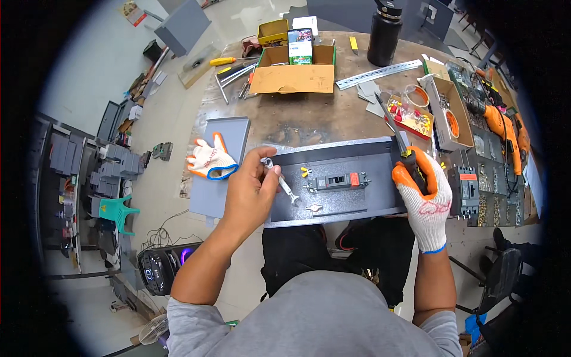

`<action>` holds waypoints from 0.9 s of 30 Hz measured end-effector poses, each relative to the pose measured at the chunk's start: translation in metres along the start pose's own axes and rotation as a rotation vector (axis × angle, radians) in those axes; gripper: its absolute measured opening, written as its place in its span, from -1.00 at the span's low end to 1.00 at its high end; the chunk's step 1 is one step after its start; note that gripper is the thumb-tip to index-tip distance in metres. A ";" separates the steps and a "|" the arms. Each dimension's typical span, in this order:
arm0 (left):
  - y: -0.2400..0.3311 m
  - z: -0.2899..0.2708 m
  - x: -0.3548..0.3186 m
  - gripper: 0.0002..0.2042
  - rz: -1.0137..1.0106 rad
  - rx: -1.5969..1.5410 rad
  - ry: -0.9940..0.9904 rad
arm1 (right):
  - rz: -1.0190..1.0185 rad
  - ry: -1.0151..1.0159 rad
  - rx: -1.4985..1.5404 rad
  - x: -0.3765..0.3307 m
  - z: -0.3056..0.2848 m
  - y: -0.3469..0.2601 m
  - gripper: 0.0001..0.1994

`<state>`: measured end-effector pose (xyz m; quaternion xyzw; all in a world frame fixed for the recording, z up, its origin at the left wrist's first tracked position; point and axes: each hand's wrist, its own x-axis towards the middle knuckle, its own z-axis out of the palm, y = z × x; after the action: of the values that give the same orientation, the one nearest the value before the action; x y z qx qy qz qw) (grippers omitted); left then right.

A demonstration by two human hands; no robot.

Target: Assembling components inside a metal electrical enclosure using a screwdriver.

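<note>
A small silver wrench (279, 177) sat at the centre of the frame, pinched in the bare left hand (250, 193), whose grip was closed on its ring end while the open end pointed down to the right over a dark grey metal panel (339, 157). On that panel, just right of the wrench, lay one black circuit breaker (337, 181) with an orange tab, one yellow connector (306, 172) above its left end and one wing nut (313, 207) below it. At the panel's right edge the right hand (425, 199), wearing a white and orange glove, had its grip clamped on one screwdriver (398, 140) whose shaft ran toward the upper left. One spare glove (211, 159) of the same kind lay on a grey plate (226, 172) left of centre. Further up the worktop (309, 116) stood one open cardboard box (294, 71) with one phone (300, 46) propped in it, and one black bottle (383, 35) in the upper right. One orange drill (496, 122) lay at the right edge
</note>
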<state>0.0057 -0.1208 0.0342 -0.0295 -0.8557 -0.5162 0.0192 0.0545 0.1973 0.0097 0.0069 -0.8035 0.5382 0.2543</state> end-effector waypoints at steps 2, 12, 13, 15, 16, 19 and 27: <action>0.008 -0.004 0.003 -0.85 0.060 0.168 -0.026 | -0.014 0.003 -0.004 0.000 0.004 0.000 -0.55; 0.021 -0.020 0.024 -0.85 0.264 0.769 -0.262 | -0.150 -0.021 0.010 0.007 0.031 -0.017 -0.56; 0.022 -0.023 0.021 -0.85 0.259 0.778 -0.258 | -0.150 -0.022 0.021 0.006 0.029 -0.020 -0.56; 0.020 -0.030 0.016 -0.85 0.247 0.842 -0.291 | -0.057 -0.127 0.131 0.010 0.027 -0.025 -0.54; 0.020 -0.032 0.015 -0.84 0.236 0.870 -0.307 | -0.010 -0.184 0.183 0.012 0.026 -0.026 -0.54; 0.038 -0.057 0.001 -0.84 0.144 0.792 -0.324 | 0.179 -0.197 0.334 0.021 0.021 -0.048 -0.54; 0.065 -0.018 -0.068 -0.76 -0.121 0.719 -0.497 | 0.343 -0.550 0.173 0.023 -0.042 -0.049 -0.52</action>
<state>0.0787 -0.1083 0.0960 -0.0940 -0.9598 -0.1628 -0.2084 0.0654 0.2194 0.0738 0.0382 -0.7829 0.6173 -0.0678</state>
